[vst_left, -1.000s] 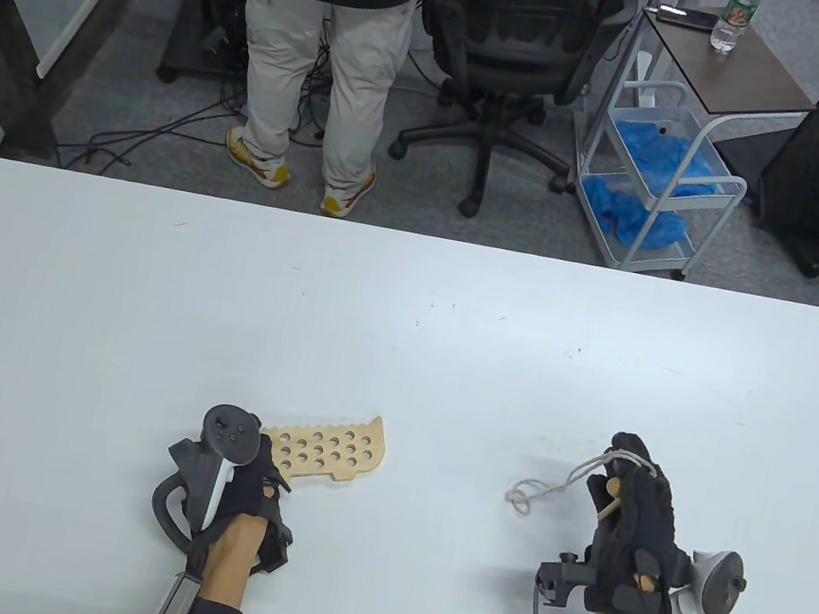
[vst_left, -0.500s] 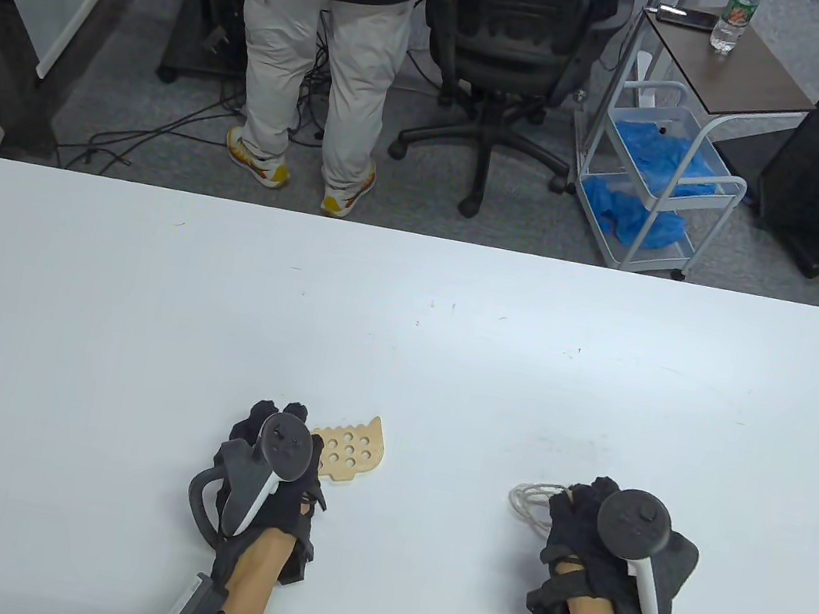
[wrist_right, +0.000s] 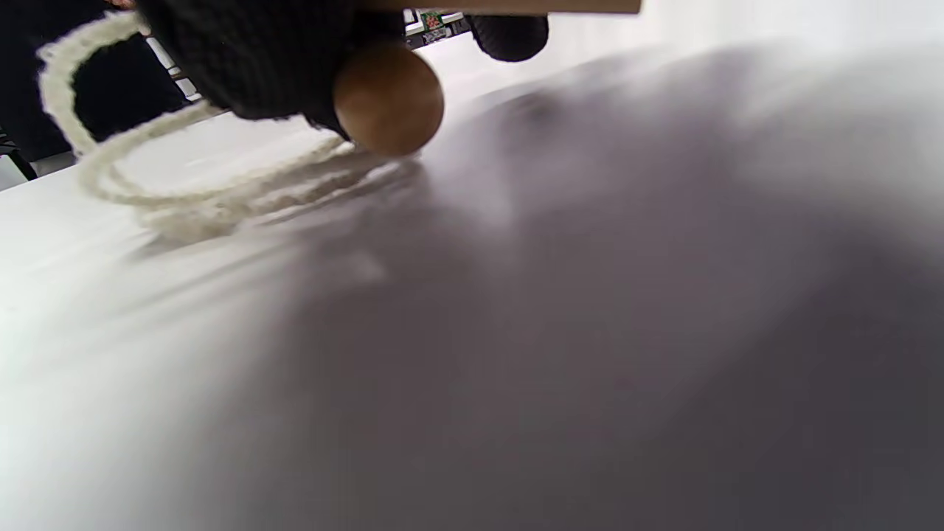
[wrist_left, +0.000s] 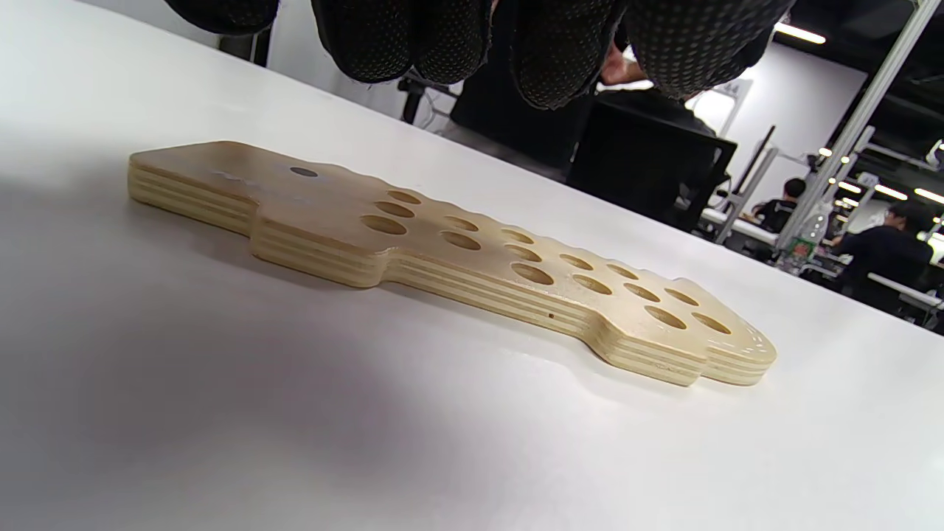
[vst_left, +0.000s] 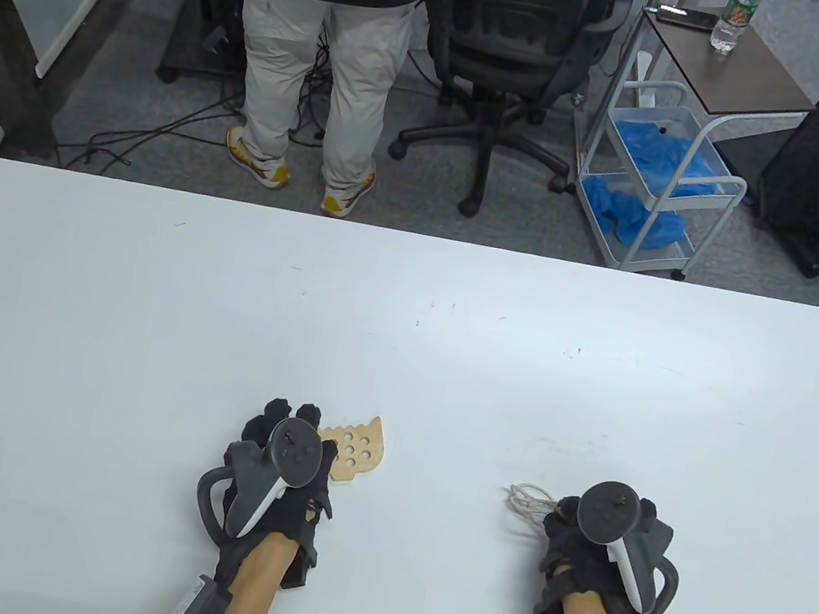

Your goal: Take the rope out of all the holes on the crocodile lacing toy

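So the croc board [vst_left: 357,453] is lying flat on the white tabletop [vst_left: 404,338], near the front edge and a bit left of center. In the left wrist view you can see the whole thing [wrist_left: 457,258], plywood layers and all, and every hole that shows has no rope in it.

Left hand [vst_left: 277,474] sits over the near end of the board, palm down, tracker on its back. From the wrist cam the fingertips [wrist_left: 546,51] hang just above the board, spread side by side, with a gap between them and the wood. So that grip is apart and holding nothing as far as I can see.

Right hand [vst_left: 601,547] is well off to the right, also palm down. The rope [vst_left: 527,500] lies in a loose pile of loops on the tabletop just to the left of it, well apart from the board. In the right wrist view the rope [wrist_right: 169,184] runs up under the gloved fingers [wrist_right: 251,59], and there's a round wooden bead [wrist_right: 389,99] tucked against them, plus a wooden stick [wrist_right: 516,6] along the top edge. It's blurry, but the fingers look curled around the bead and rope end, so that grip is clamped on the rope.
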Demonstrator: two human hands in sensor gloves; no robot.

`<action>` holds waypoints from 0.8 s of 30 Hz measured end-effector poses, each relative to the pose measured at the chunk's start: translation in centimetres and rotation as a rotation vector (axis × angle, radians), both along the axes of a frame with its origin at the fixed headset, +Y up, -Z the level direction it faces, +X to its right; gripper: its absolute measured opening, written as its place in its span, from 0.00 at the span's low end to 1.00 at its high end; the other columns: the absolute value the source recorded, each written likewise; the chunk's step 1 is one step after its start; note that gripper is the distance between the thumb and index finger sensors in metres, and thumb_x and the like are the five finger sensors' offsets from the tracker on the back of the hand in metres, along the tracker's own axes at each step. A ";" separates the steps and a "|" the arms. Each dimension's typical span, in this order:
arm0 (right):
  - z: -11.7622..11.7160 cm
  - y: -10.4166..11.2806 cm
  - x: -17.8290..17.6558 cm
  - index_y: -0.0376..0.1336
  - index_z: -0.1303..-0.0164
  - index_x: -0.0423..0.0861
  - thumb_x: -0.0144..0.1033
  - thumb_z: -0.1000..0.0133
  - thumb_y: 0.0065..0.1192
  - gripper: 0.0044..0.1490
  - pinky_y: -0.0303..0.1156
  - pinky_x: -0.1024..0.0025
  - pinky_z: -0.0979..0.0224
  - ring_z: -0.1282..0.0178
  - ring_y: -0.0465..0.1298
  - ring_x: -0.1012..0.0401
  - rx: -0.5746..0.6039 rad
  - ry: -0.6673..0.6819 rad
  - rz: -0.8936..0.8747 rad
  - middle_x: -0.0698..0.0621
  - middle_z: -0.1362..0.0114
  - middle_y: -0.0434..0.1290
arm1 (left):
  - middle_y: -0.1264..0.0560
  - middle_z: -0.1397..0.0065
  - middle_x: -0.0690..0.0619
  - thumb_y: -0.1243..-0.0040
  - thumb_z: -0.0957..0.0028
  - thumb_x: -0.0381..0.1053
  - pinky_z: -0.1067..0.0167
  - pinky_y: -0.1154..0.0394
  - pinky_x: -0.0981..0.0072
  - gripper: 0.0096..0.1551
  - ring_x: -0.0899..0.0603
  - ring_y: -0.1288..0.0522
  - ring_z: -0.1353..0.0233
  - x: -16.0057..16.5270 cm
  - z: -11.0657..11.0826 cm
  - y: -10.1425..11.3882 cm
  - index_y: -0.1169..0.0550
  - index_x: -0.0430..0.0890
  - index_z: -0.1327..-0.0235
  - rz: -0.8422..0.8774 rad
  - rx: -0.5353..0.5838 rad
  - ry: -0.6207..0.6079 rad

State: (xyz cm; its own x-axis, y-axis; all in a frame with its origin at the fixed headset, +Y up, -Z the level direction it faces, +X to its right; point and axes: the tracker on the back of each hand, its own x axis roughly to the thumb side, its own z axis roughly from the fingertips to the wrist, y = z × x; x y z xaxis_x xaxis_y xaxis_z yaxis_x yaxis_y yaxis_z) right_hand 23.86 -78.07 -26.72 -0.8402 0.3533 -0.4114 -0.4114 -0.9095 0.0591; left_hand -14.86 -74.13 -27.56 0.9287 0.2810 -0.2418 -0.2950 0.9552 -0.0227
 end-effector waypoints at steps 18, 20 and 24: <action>0.0 1.3 -1.2 0.50 0.23 0.51 0.53 0.49 0.59 0.45 0.29 0.24 0.28 0.21 0.25 0.37 0.132 0.016 -0.035 0.39 0.16 0.31 | 0.40 0.14 0.43 0.46 0.46 0.65 0.29 0.40 0.28 0.40 0.35 0.40 0.19 1.8 1.0 2.2 0.34 0.55 0.19 -0.024 0.153 -0.097; 0.1 2.0 -2.0 0.49 0.22 0.51 0.55 0.49 0.57 0.46 0.29 0.23 0.28 0.21 0.25 0.37 0.172 0.056 -0.033 0.40 0.16 0.30 | 0.41 0.14 0.43 0.46 0.46 0.65 0.29 0.40 0.28 0.40 0.35 0.40 0.19 2.6 1.4 2.9 0.35 0.55 0.19 -0.031 0.182 -0.133; 0.7 3.2 -4.1 0.45 0.21 0.54 0.60 0.50 0.54 0.49 0.25 0.23 0.30 0.22 0.22 0.38 0.226 0.169 -0.005 0.42 0.16 0.27 | 0.42 0.13 0.43 0.46 0.46 0.66 0.28 0.42 0.27 0.42 0.35 0.42 0.18 4.3 2.3 3.9 0.37 0.55 0.18 -0.063 0.229 -0.198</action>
State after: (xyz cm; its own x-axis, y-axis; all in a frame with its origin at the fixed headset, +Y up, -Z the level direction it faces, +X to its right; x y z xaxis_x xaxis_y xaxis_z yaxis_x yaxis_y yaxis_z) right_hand 19.75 -74.90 -26.02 -0.8881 0.4247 -0.1760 -0.4177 -0.9053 -0.0765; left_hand -10.60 -70.27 -25.23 0.9687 0.2480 0.0081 -0.2465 0.9584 0.1440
